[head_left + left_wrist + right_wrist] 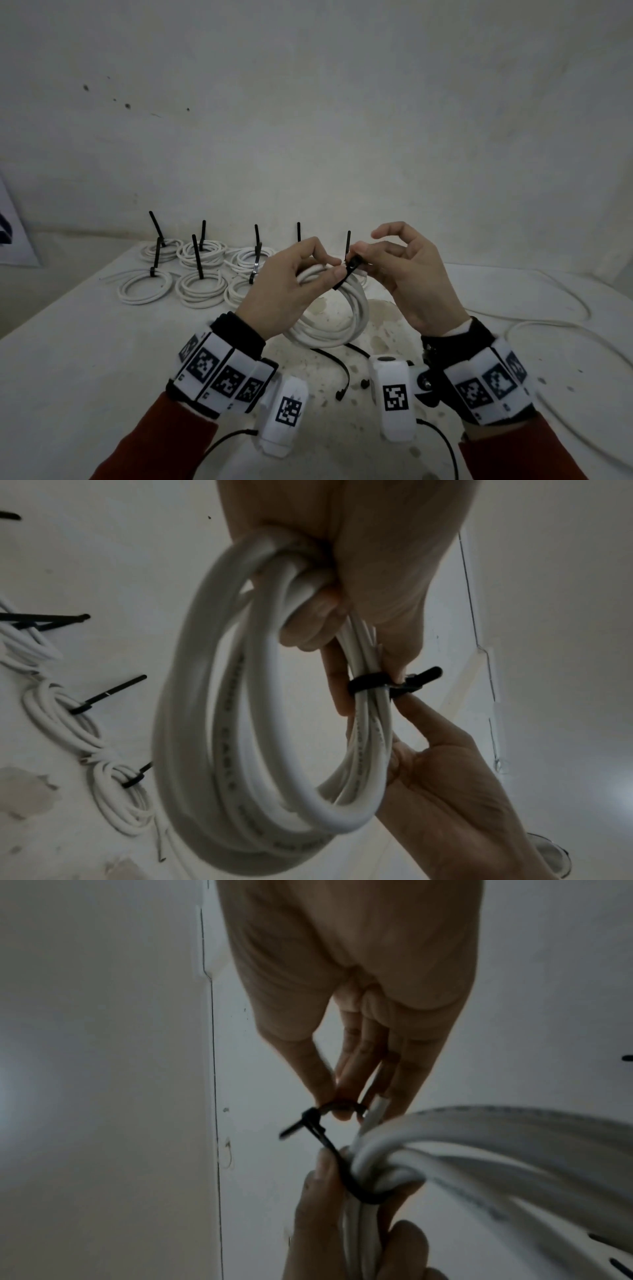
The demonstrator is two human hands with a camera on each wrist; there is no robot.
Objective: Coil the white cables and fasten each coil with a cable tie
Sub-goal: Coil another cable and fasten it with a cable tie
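White cable coil held up over the tabletop, black cable tie looped round its strands. Left hand: fingers curled round the coil, thumb and forefinger pinching the strap. Right hand: thumb and forefinger pinching the tie at its head, other fingers loose. Finished tied coils in rows at the far left. Spare ties lie below the hands; loose cable at right.

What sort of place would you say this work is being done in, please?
Probably a plain workroom, not a fitted workshop: a bare, stained white table against a scuffed white wall, rows of tied cable coils at the back, loose white cable and spare black cable ties lying around.
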